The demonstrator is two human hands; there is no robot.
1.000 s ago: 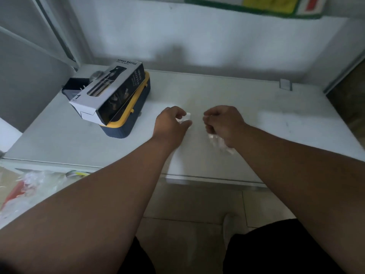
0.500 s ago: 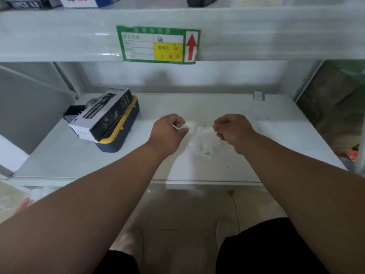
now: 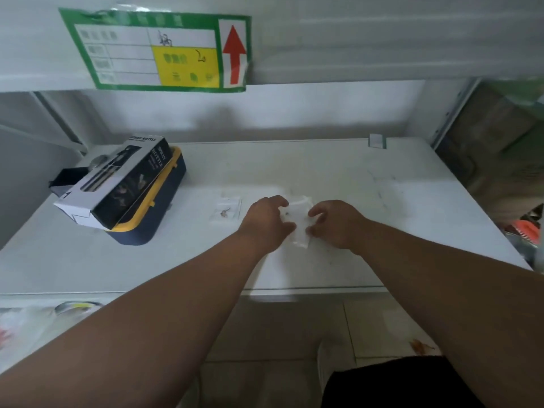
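Observation:
A small clear plastic bag (image 3: pixel 298 220) lies on the white shelf (image 3: pixel 382 201) near its front middle. My left hand (image 3: pixel 266 220) holds its left edge between fingers and thumb, and my right hand (image 3: pixel 334 223) holds its right edge the same way. The bag is stretched flat between them, and its contents are too small to make out. A second small clear bag (image 3: pixel 225 208) with a tiny dark item inside lies flat on the shelf just left of my left hand, touched by nothing.
At the shelf's left, a black and white spray bottle box (image 3: pixel 117 184) rests on a navy and yellow case (image 3: pixel 153 219). A green label with a red arrow (image 3: pixel 159 51) hangs on the shelf above. The tiled floor (image 3: pixel 294 334) lies below.
Both hands moved from closed fists tugging a crumpled bag to holding it flat on the shelf. A second small bag now lies left of my left hand. The view tilted upward.

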